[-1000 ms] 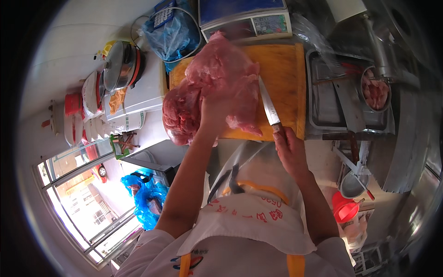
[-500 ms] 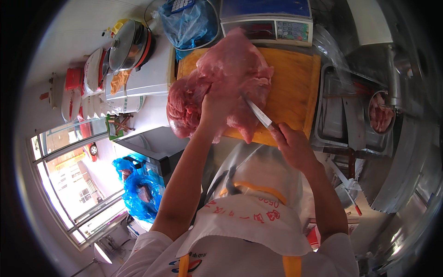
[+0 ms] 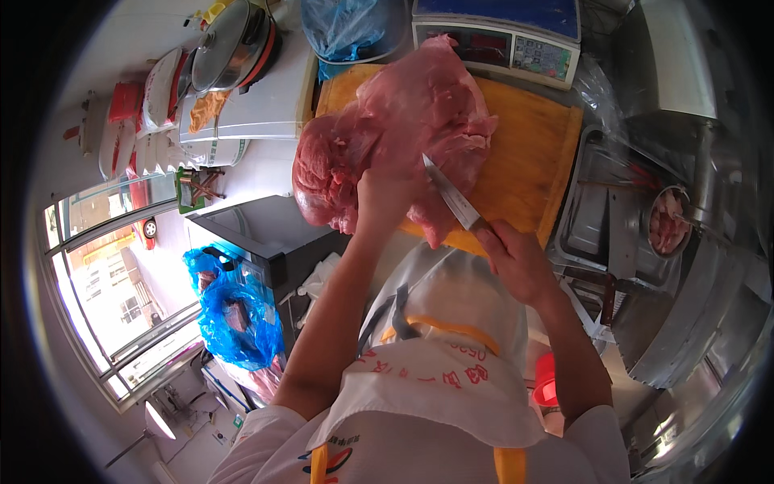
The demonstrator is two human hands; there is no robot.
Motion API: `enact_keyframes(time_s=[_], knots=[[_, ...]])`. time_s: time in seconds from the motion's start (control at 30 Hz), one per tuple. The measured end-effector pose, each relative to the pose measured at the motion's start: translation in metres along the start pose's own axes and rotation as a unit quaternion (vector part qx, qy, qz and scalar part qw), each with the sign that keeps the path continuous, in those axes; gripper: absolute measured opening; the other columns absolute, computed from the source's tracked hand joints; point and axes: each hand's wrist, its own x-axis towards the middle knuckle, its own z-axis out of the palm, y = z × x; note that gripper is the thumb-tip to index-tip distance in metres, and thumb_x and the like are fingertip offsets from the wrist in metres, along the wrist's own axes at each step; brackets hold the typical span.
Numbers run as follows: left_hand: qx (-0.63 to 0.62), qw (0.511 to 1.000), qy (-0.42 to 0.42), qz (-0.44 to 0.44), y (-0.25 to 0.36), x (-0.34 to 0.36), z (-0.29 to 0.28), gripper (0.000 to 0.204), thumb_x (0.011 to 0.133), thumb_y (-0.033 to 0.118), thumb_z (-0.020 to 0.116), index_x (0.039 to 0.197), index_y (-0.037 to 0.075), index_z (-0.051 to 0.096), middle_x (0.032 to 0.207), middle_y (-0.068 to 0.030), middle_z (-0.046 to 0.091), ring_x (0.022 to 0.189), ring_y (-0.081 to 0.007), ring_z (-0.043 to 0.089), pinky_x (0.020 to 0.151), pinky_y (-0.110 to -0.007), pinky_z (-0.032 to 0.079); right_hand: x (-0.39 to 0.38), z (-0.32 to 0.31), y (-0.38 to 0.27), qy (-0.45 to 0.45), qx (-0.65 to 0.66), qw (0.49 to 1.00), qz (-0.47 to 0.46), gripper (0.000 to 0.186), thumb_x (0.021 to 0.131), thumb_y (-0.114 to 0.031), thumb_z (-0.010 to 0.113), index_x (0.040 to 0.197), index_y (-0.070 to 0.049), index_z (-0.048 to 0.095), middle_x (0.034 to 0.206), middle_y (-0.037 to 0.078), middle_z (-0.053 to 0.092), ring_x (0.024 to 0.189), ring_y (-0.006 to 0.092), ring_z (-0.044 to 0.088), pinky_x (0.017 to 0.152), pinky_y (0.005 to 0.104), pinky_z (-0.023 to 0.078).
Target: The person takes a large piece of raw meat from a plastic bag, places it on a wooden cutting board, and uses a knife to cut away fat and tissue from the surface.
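A large slab of raw pink meat [image 3: 427, 97], with a redder, lumpy part at the left, covers much of the wooden cutting board [image 3: 532, 161]. My left hand [image 3: 383, 198] lies on the meat’s lower middle; its fingers blend into a hazy patch and are hard to make out. Closed around a brown handle, my right hand [image 3: 508, 250] holds a long knife [image 3: 451, 194], whose blade angles up-left with its tip on the meat, to the right of my left hand.
A scale [image 3: 496, 12] and blue bags [image 3: 343, 24] sit behind the board. Right are a steel tray [image 3: 588, 210], a cleaver and a meat bowl [image 3: 669, 222] under a machine [image 3: 705, 161]. A lidded pan [image 3: 222, 56] stands left, blue-bagged meat [image 3: 238, 323] lower left.
The knife has swung left from the board’s bare side onto the meat. The meat’s upper part appears spread further right. The whole view has shifted somewhat.
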Motion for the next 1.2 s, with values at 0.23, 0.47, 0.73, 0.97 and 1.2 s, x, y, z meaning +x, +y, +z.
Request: enact_keyframes(time_s=[0.23, 0.47, 0.73, 0.97, 1.2], knots=[[0.048, 0.998, 0.009, 0.036, 0.002, -0.012, -0.003, 0.016, 0.081, 0.012, 0.083, 0.092, 0.001, 0.081, 0.075, -0.0002, 0.072, 0.064, -0.006, 0.061, 0.057, -0.025, 0.049, -0.005, 0.016, 0.003, 0.007, 0.076, 0.997, 0.004, 0.033, 0.113, -0.033, 0.057, 0.105, -0.002, 0.066, 0.067, 0.002, 0.057, 0.06, 0.0101, 0.053, 0.058, 0.0314, 0.044], [-0.022, 0.999, 0.002, 0.046, -0.004, -0.023, -0.009, 0.011, 0.083, 0.01, 0.081, 0.088, 0.001, 0.08, 0.074, 0.0002, 0.071, 0.062, -0.005, 0.06, 0.053, -0.024, 0.045, -0.007, 0.031, -0.001, -0.008, 0.099, 0.995, 0.031, 0.036, 0.113, -0.033, 0.055, 0.103, 0.001, 0.064, 0.071, 0.011, 0.061, 0.062, 0.0194, 0.058, 0.063, 0.0371, 0.049], [-0.058, 0.998, 0.007, 0.014, -0.006, -0.034, -0.012, 0.009, 0.084, 0.008, 0.08, 0.088, 0.0, 0.079, 0.073, 0.0012, 0.07, 0.062, -0.0045, 0.059, 0.055, -0.023, 0.044, -0.014, 0.055, 0.003, 0.022, 0.111, 0.994, 0.001, 0.03, 0.114, -0.032, 0.055, 0.112, -0.004, 0.065, 0.069, 0.002, 0.057, 0.061, 0.0116, 0.054, 0.06, 0.0325, 0.046], [-0.076, 0.997, 0.007, -0.017, -0.016, -0.05, -0.022, 0.008, 0.087, 0.006, 0.08, 0.088, -0.001, 0.077, 0.075, -0.0018, 0.07, 0.063, -0.0064, 0.06, 0.057, -0.024, 0.045, -0.038, 0.068, 0.0, 0.042, 0.071, 0.996, -0.017, 0.03, 0.114, -0.03, 0.052, 0.121, -0.003, 0.061, 0.093, 0.025, 0.07, 0.092, 0.048, 0.069, 0.075, 0.0519, 0.051], [-0.117, 0.99, -0.043, -0.061, -0.02, -0.04, -0.036, 0.008, 0.091, 0.003, 0.077, 0.094, -0.003, 0.074, 0.075, -0.0059, 0.071, 0.06, -0.012, 0.062, 0.056, -0.026, 0.044, -0.03, 0.095, 0.02, 0.043, -0.027, 0.999, -0.019, 0.028, 0.114, -0.029, 0.05, 0.119, -0.003, 0.061, 0.091, 0.026, 0.069, 0.088, 0.0471, 0.068, 0.074, 0.0548, 0.05]])
